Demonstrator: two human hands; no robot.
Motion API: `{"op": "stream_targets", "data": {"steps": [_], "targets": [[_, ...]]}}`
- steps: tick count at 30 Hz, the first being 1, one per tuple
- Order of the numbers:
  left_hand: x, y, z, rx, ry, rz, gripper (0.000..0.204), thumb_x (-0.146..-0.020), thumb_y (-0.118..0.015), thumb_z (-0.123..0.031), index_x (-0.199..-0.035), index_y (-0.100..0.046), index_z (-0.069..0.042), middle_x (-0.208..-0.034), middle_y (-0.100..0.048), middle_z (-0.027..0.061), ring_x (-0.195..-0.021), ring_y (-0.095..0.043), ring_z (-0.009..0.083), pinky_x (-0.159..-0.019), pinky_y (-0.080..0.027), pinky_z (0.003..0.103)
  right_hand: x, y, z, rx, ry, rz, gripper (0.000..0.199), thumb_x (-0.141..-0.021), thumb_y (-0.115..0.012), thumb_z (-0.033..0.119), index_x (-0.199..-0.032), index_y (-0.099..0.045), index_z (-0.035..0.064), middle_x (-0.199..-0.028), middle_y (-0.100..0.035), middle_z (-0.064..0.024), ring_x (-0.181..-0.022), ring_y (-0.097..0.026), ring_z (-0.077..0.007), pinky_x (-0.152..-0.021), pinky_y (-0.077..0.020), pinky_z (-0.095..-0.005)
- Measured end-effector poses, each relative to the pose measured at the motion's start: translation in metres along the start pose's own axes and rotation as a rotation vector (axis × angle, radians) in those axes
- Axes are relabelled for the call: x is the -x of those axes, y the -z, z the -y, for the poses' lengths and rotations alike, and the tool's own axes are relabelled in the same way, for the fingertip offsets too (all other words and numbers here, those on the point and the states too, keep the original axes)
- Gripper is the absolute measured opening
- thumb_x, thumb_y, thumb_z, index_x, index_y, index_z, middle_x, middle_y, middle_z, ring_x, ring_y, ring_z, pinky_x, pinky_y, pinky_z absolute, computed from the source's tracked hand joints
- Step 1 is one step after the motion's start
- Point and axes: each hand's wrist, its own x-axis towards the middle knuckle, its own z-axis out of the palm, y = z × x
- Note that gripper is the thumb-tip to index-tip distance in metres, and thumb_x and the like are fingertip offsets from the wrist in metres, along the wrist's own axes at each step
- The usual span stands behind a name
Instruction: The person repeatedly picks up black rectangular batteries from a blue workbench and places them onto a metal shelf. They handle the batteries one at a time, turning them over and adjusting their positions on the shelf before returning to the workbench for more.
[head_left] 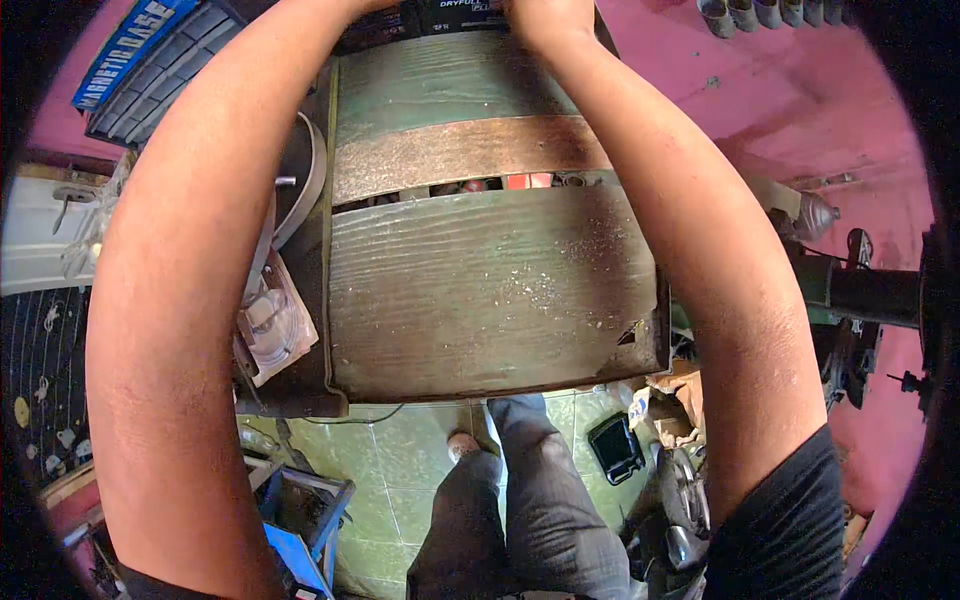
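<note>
Both my arms stretch forward over a worn wooden workbench top (450,290) to dark printed boxes (462,14) at its far end. My left hand (372,4) is at the top edge, beside the left part of the boxes, with its fingers cut off from view. At the right end of the boxes is my right hand (545,18), close against them; its fingers are mostly hidden, so a grip cannot be made out. The bench surface has green and bare brown boards, with pale crumbs scattered on it.
A gap between boards shows red and metal items (528,182) underneath. Left of the bench top are a curved pale strip (305,180) and a clear-covered tray (275,325). Below, a black case (615,448) lies on the tiled floor (400,485), near a blue metal frame (335,500).
</note>
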Motion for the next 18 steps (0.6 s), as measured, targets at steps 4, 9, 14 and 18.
{"op": "stream_targets", "data": {"steps": [4, 9, 14, 18], "targets": [[0.005, -0.001, 0.002, 0.038, 0.047, 0.022, 0.021, -0.076, -0.084, -0.032, -0.090, -0.082, -0.016, -0.097, -0.076, 0.0073, -0.115, -0.061, 0.0301, -0.105, -0.040, 0.067, -0.001, 0.000, 0.004, 0.024, 0.025, 0.020, 0.052, -0.094, -0.054, 0.005, -0.144, -0.059, 0.0166, -0.097, -0.076, -0.0211, -0.100, -0.073, -0.0364, -0.090, -0.0580, -0.0477], [0.002, 0.003, -0.003, 0.077, 0.078, 0.026, 0.018, -0.077, -0.083, -0.027, -0.090, -0.082, -0.015, -0.100, -0.077, 0.0101, -0.118, -0.061, 0.0325, -0.107, -0.039, 0.068, -0.005, -0.019, -0.007, 0.105, 0.064, -0.053, 0.050, -0.095, -0.053, 0.006, -0.144, -0.057, 0.0120, -0.095, -0.077, -0.0196, -0.098, -0.074, -0.0332, -0.089, -0.0588, -0.0446], [0.002, 0.005, -0.005, 0.006, 0.113, 0.035, 0.023, -0.079, -0.080, -0.025, -0.097, -0.081, -0.010, -0.101, -0.077, 0.0118, -0.120, -0.060, 0.0330, -0.106, -0.039, 0.068, -0.008, -0.006, 0.000, 0.146, 0.058, 0.086, 0.061, -0.095, -0.054, 0.007, -0.155, -0.044, 0.0110, -0.094, -0.077, -0.0178, -0.099, -0.073, -0.0325, -0.087, -0.0593, -0.0433], [0.017, 0.014, -0.031, 0.123, 0.224, 0.077, 0.037, -0.081, -0.079, -0.028, -0.112, -0.078, -0.009, -0.117, -0.074, 0.0105, -0.126, -0.055, 0.0332, -0.108, -0.038, 0.065, 0.023, 0.034, 0.000, 0.190, 0.051, 0.170, 0.081, -0.091, -0.062, 0.004, -0.163, -0.024, 0.0052, -0.116, -0.073, -0.0188, -0.108, -0.067, -0.0348, -0.093, -0.0556, -0.0443]]}}
